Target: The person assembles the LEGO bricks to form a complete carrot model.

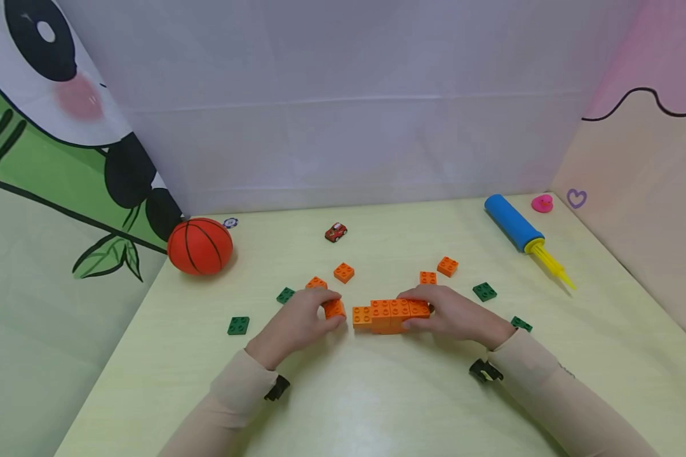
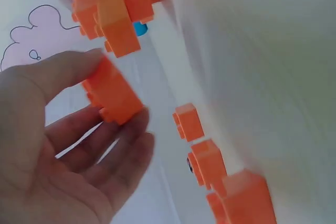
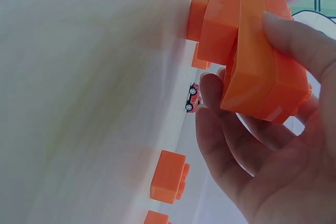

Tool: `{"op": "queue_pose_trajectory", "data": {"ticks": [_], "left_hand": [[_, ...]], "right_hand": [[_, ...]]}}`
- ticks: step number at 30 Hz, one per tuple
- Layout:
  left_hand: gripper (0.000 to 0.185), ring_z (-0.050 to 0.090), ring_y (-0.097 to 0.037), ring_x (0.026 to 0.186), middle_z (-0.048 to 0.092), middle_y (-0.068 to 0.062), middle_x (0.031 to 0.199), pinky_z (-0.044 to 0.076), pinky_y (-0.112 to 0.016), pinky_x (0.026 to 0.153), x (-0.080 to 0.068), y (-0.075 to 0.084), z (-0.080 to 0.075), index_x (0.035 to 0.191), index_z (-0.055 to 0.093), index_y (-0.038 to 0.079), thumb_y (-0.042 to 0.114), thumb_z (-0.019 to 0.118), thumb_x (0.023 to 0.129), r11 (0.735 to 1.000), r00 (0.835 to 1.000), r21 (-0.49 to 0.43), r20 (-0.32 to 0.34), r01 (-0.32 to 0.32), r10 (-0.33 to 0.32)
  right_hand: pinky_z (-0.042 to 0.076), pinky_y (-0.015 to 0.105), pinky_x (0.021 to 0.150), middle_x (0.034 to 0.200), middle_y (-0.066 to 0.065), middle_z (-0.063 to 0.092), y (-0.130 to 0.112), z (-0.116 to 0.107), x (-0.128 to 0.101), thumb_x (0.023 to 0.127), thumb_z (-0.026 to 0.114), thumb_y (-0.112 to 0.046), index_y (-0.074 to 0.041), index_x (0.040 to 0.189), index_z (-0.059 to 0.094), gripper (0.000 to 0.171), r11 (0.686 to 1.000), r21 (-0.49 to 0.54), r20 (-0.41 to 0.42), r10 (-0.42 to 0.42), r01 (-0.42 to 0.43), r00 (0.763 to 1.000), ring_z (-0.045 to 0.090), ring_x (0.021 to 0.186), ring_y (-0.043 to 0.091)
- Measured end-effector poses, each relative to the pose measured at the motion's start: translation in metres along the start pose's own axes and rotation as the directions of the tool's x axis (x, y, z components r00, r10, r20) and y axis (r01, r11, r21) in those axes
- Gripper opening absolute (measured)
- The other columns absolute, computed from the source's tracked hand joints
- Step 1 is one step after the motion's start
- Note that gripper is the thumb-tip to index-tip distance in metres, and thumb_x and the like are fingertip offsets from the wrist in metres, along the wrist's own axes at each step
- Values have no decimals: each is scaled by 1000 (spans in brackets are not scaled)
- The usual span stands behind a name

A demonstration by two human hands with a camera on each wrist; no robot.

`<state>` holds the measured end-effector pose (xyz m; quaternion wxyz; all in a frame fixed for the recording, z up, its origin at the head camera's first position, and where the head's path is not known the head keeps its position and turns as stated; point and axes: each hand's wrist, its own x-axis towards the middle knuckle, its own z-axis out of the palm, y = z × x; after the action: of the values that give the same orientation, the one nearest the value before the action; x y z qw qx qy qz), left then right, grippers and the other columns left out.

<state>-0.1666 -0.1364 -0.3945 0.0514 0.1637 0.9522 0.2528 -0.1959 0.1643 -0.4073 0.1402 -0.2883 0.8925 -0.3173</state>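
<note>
An orange block assembly (image 1: 390, 315) made of joined bricks sits on the pale yellow table (image 1: 377, 393) in front of me. My right hand (image 1: 454, 315) grips its right end; in the right wrist view the fingers (image 3: 294, 56) wrap the orange assembly (image 3: 252, 51). My left hand (image 1: 300, 318) pinches a single orange brick (image 1: 334, 309) just left of the assembly, a small gap apart. The left wrist view shows that brick (image 2: 112, 92) between thumb and fingers, with the assembly (image 2: 113, 9) beyond it.
Loose orange bricks (image 1: 343, 272) (image 1: 447, 266) (image 1: 427, 277) and flat green plates (image 1: 238, 325) (image 1: 484, 291) (image 1: 286, 294) lie around. A toy basketball (image 1: 199, 246) sits far left, a small red car (image 1: 335, 232) at the back, a blue-and-yellow pump (image 1: 524, 236) and pink duck (image 1: 542, 203) far right.
</note>
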Motion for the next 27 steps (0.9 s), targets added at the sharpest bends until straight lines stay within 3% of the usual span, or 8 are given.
{"op": "queue_pose_trajectory", "data": {"ticks": [5,9,12,19,23,27], "left_hand": [[47,60,-17,105,67,1,118,54,-38,92,2,4,4,130,66,7,27,77,90,980,990,-150,-75,-130,120],[50,60,-19,111,65,-1,123,54,-38,95,4,9,12,133,63,7,27,76,90,968,979,-154,-58,-200,193],[53,61,-18,113,64,-1,124,54,-36,95,6,11,15,137,61,8,28,75,90,968,979,-147,-40,-202,198],[57,60,-15,113,64,3,128,53,-34,96,9,10,18,141,59,14,36,74,90,968,992,-230,49,-98,113],[59,60,-14,104,65,7,128,55,-31,88,12,6,19,141,58,22,42,74,88,948,992,-317,107,-26,63],[59,57,-16,94,67,9,120,52,-28,77,15,4,20,141,59,26,42,76,87,934,991,-358,122,-16,63]], "right_hand": [[47,47,102,135,-1,59,2,1,0,89,72,-48,-19,137,60,57,1000,0,4,-16,16,1000,54,118,20],[48,45,101,134,-2,60,2,1,1,89,72,-48,-20,137,60,57,1000,2,1,-20,20,1000,55,116,19],[47,45,101,134,-3,59,1,0,1,89,72,-48,-20,137,60,57,1000,4,2,-14,14,1000,54,116,18],[47,46,101,133,-3,59,0,1,1,88,73,-47,-20,137,60,57,1000,17,9,-14,13,1000,54,115,18],[47,46,100,133,-3,60,0,1,1,88,73,-47,-21,137,61,57,1000,16,9,-13,13,1000,54,114,18],[47,46,100,132,-4,60,0,1,2,88,74,-46,-22,136,62,55,1000,10,1,-8,8,1000,54,113,17]]}}
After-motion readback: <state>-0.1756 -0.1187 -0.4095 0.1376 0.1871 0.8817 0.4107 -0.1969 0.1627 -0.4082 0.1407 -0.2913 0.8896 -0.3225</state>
